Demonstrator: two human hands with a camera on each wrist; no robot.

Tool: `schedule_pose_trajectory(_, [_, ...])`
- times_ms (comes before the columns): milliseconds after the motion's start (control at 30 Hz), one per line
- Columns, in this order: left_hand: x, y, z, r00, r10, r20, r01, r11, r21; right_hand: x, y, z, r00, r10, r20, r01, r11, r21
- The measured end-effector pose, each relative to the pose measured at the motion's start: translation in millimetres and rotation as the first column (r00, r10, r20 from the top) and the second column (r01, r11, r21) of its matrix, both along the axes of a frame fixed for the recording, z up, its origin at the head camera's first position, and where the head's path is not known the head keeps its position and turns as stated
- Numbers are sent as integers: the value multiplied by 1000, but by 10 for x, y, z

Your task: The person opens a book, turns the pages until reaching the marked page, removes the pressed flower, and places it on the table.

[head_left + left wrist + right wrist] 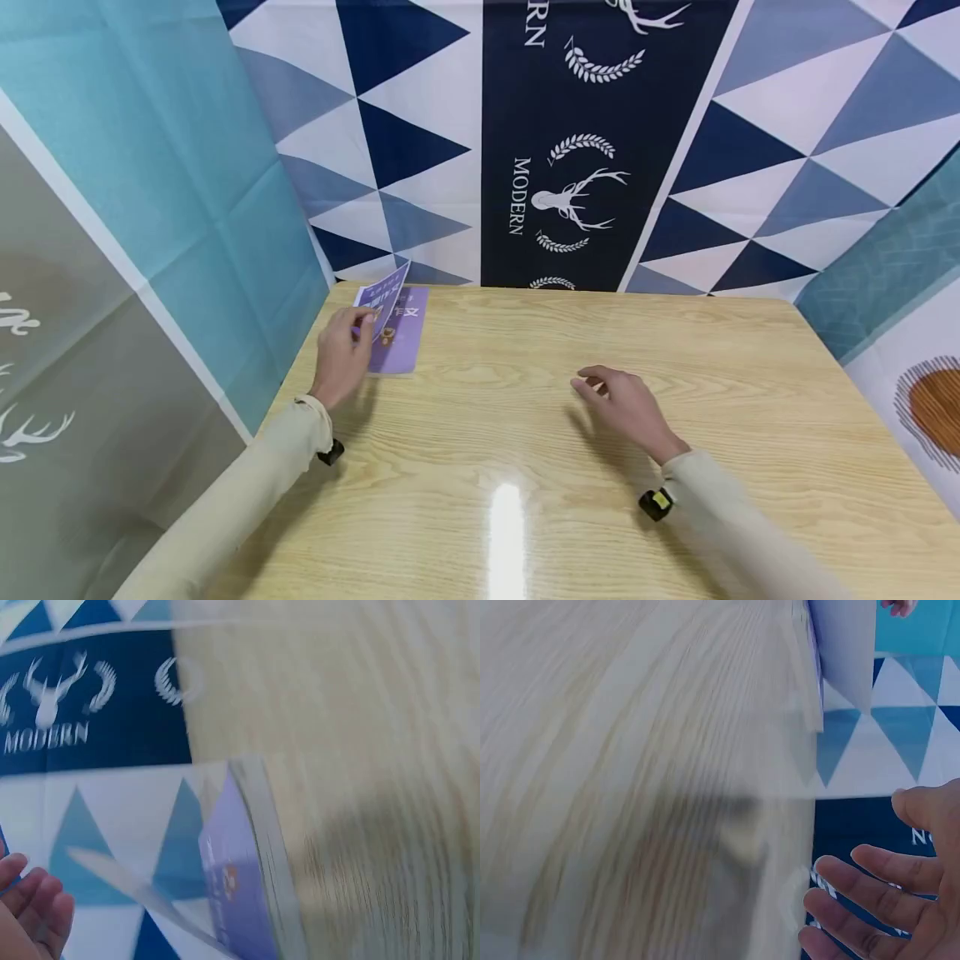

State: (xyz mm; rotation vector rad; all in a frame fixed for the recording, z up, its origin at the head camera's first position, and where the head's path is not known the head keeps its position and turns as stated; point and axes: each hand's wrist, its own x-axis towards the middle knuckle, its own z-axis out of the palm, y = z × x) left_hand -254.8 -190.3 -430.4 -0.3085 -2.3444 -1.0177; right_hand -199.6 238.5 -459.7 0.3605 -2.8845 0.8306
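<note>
A purple booklet with white lettering (405,346) lies at the table's far left corner; the left wrist view shows its thick side of pale pages (281,877). Above it a thin purple-and-white booklet or cover (392,293) stands tilted, blurred in the left wrist view. My left hand (345,354) is beside the tilted piece and overlaps it in the head view. In the left wrist view its loosely bent fingers (37,900) show a gap to that piece. My right hand (622,406) hovers over the table's middle right, fingers relaxed, holding nothing.
The light wood-grain table (465,417) meets a patterned cloth wall (420,142) at the back. A teal and grey cloth (217,200) hangs along the left edge, and another cloth (900,333) borders the right. A light glare lies at the near middle.
</note>
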Motion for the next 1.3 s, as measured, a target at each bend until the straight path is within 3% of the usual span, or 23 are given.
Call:
schedule_pose_trajectory(133, [-90,-188,-26,990,62,124,-74,992,101,-78,-254,-48,998,-4,55,7,998,-60])
schedule_pose_trajectory(267, [-206,-354,-112,959,63,276,-72,997,24,-186,-513,-76,994,18,105,-3,990,-138])
schedule_pose_trajectory(400, [-327,-463,-244,909,67,412,-38,996,-77,-329,-793,-114,989,55,136,-24,977,-213])
schedule_pose_trajectory(567, [-423,-524,-376,831,113,544,-38,988,-146,-515,-1192,-139,978,80,193,-24,960,-278])
schedule_pose_trajectory(700, [-465,-528,-432,793,153,589,-40,979,-200,-655,-1509,-141,972,92,216,-25,955,-295])
schedule_pose_trajectory(933, [-505,-538,-482,730,217,648,-72,968,-242,-844,-2040,-173,974,25,227,15,985,-170])
schedule_pose_trajectory(1100, [-547,-556,-496,719,223,658,-67,965,-253,-930,-2305,-236,974,-21,226,38,997,-72])
schedule_pose_trajectory(1300, [-604,-553,-501,688,232,688,-50,961,-274,-986,-2535,-253,978,-28,205,34,999,-25])
